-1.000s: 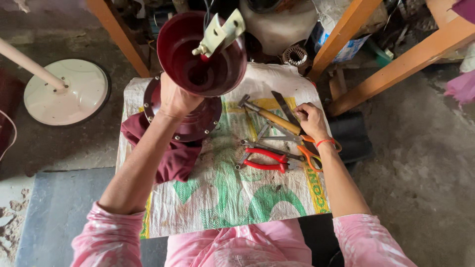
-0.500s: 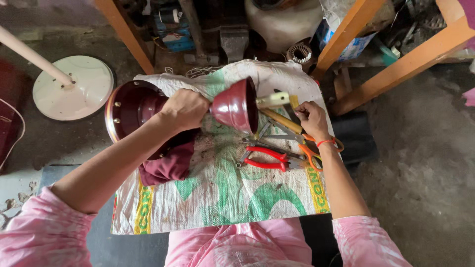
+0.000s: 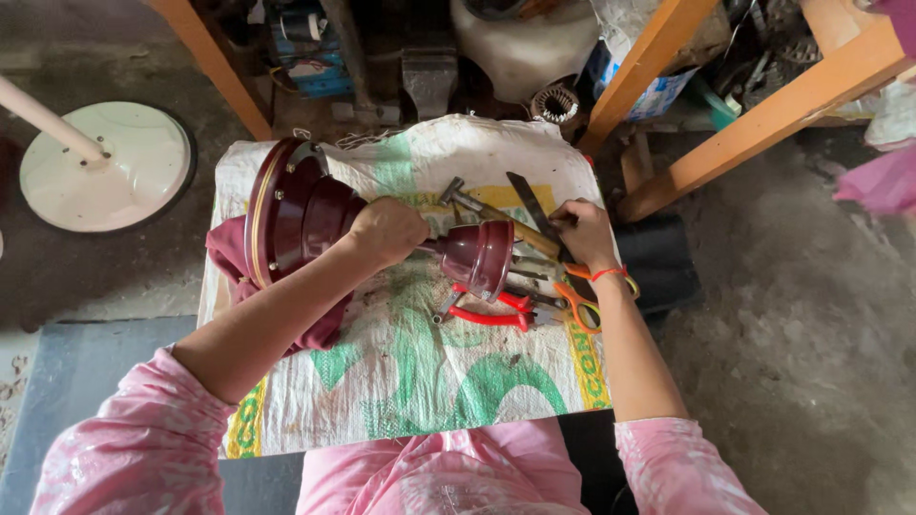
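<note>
Head view looks straight down on a woven sack (image 3: pixel 410 391), white with green and yellow print, spread flat as a work mat. The left hand (image 3: pixel 386 229) is closed tight around the narrow neck of a maroon fan motor assembly (image 3: pixel 296 215), which lies on its side across the sack's far left part: its wide round housing faces the sack's left edge, and its small bell-shaped cup (image 3: pixel 477 256) points toward the middle. A maroon cloth (image 3: pixel 234 262) is bunched under the housing at the left edge.

The right hand (image 3: pixel 582 232) rests near the sack's far right edge, fingers curled around a dark flat tool (image 3: pixel 530 198) whose blade runs toward the far edge; how firmly it is held cannot be told. Just beside it lies a hammer (image 3: pixel 487 208) with a wooden handle. Red-handled pliers (image 3: pixel 487 310) lie near the centre, just below the cup, and orange-handled scissors (image 3: pixel 582 300) lie at the right edge under the wrist.

Off the sack, a white round stand base (image 3: pixel 105 167) sits on the floor to the left, and orange wooden legs (image 3: pixel 649 67) cross beyond the far right corner.
</note>
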